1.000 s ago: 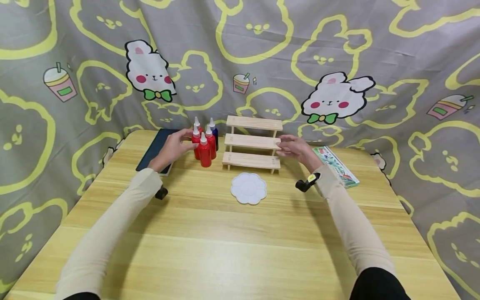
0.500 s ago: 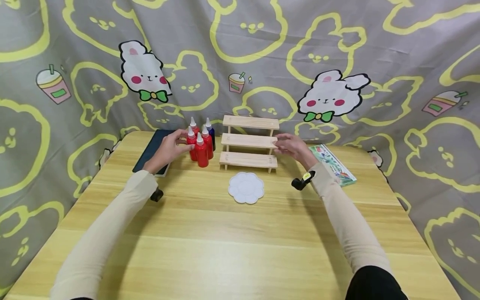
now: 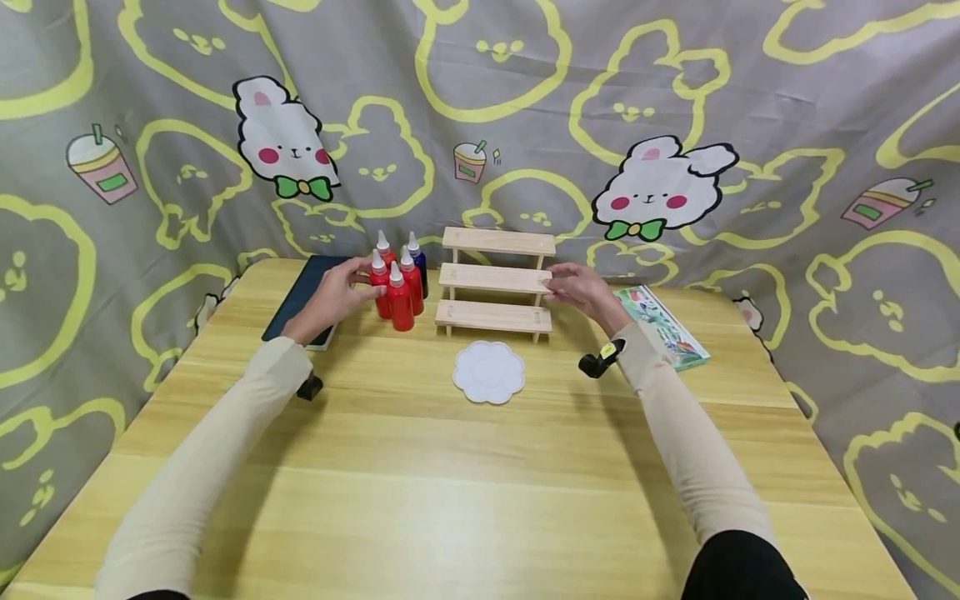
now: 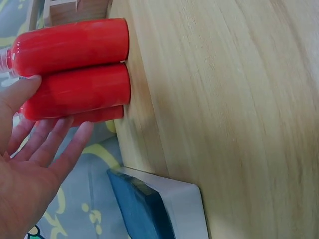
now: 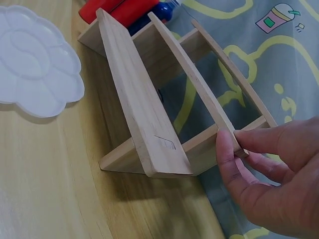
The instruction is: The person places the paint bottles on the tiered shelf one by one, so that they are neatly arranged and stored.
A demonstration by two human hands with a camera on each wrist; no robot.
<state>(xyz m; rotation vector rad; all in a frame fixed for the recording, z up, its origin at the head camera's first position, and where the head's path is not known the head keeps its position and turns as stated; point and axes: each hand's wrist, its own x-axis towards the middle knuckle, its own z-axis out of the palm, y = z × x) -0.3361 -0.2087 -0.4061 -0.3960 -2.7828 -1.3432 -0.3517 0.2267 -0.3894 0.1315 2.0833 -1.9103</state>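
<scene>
In the head view several red squeeze bottles [image 3: 401, 302] with white nozzle caps stand in a tight group, a dark blue one [image 3: 419, 265] behind them. My left hand [image 3: 337, 293] holds the leftmost red bottle [image 4: 82, 92], thumb on its near side and fingers reaching behind; some fingertips are hidden by it. To the right of the bottles is a three-tier wooden stand [image 3: 495, 279]. My right hand [image 3: 585, 292] pinches the right end of its middle shelf [image 5: 199, 82] between thumb and fingers. The stand's legs rest on the table.
A white flower-shaped palette [image 3: 489, 372] lies in front of the stand. Beyond my left hand lies a dark flat box [image 3: 297, 302]; a colourful picture book [image 3: 663, 327] lies at the right. A patterned curtain [image 3: 517, 100] hangs behind the wooden table [image 3: 465, 492].
The whole head view has shifted slightly, so everything appears a little further left. Both hands keep their places at the bottles and the stand.
</scene>
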